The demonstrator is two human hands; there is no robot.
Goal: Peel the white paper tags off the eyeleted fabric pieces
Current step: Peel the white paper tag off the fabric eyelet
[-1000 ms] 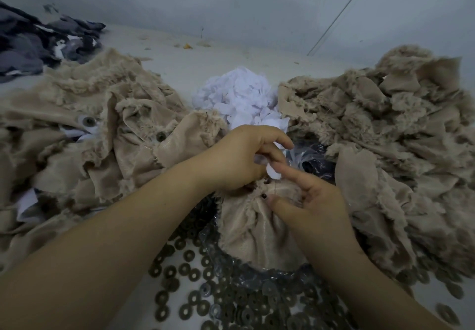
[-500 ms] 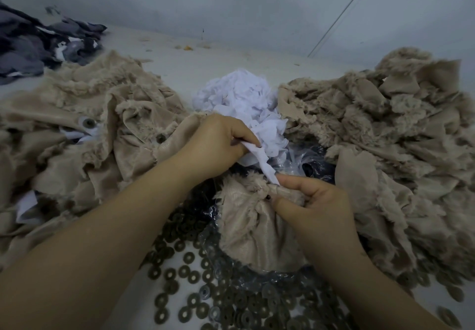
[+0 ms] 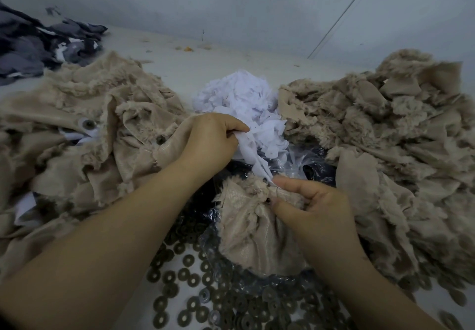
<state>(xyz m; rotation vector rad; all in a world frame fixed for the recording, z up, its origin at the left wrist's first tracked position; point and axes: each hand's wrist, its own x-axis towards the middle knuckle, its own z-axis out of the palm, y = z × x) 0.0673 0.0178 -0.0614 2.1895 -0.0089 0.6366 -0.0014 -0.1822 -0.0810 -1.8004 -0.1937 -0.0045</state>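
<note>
Tag (image 3: pixel 253 154) is a white paper strip stretched tight between both hands, over the middle of the counter (image 3: pixel 180 72); top end is pinched in the left hand (image 3: pixel 210 144), whose grip is curled closed around it; bottom end is still stuck to the beige fabric piece (image 3: pixel 246 224) right at the right hand (image 3: pixel 308 201); that grip has thumb and fingers pinching the frayed top of the fabric, with a small dark eyelet (image 3: pixel 268 200) showing just beside the thumb tip. Pile of white paper tags (image 3: pixel 239 98) sits just behind the hands; a heap of beige fabric (image 3: pixel 77 129) covers the left side and another heap (image 3: pixel 385 129) the right side; dark metal rings (image 3: pixel 185 278) are scattered along the near edge, some on clear plastic (image 3: pixel 300 160); grey cloth (image 3: pixel 38 44) lies at the far left corner.
</note>
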